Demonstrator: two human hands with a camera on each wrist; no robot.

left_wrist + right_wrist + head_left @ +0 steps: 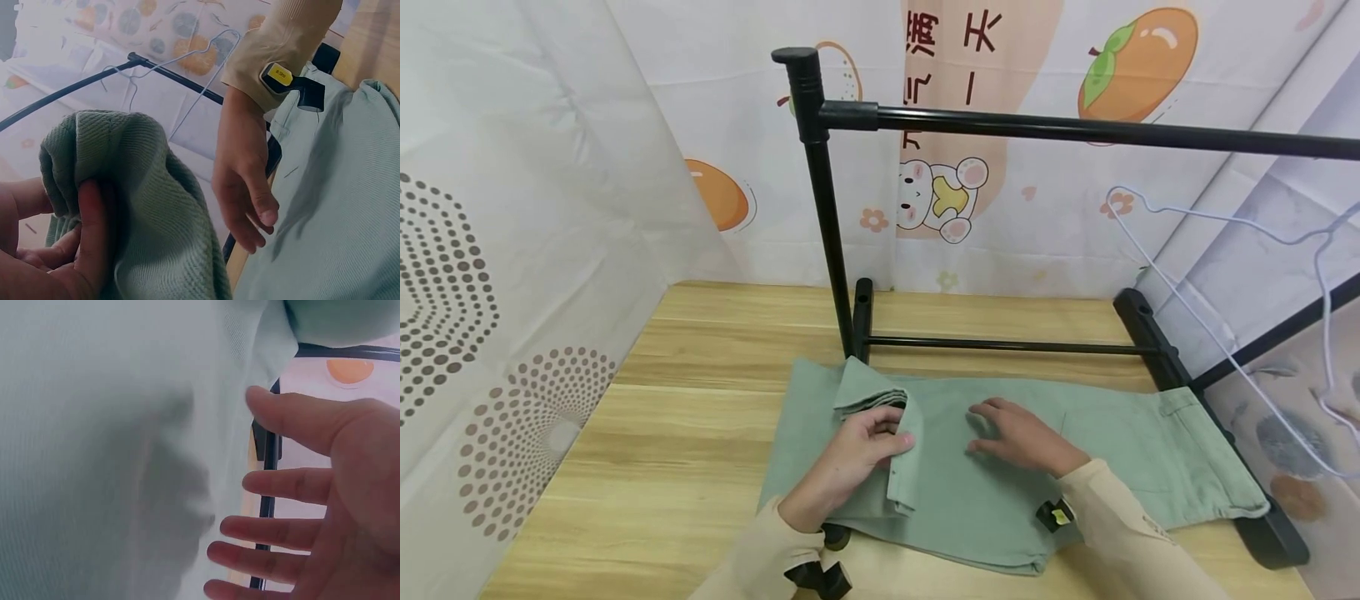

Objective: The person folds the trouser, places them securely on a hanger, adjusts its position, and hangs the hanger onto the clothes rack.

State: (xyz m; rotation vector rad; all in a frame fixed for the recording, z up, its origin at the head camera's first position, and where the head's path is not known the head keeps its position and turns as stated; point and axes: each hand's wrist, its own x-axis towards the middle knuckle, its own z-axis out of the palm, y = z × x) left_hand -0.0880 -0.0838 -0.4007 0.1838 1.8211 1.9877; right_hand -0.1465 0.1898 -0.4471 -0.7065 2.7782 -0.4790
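Green trousers [985, 500] lie spread across the wooden table, the waistband end toward the right. The left hand [865, 450] grips a folded, raised part of the green cloth [906, 467] at the left end; in the left wrist view its thumb and fingers [94, 231] pinch the thick layered fold [144, 162]. The right hand [1018, 437] hovers just above the middle of the cloth, fingers spread and relaxed, holding nothing. In the right wrist view the right hand [306, 506] is beside the cloth [94, 425], its fingers apart.
A black metal rack [823, 208] stands on the wooden table [685, 417], its top bar [1060, 127] running to the right above the cloth. A pale wire hanger [1225, 354] hangs at the right. Printed curtains [850, 250] stand behind.
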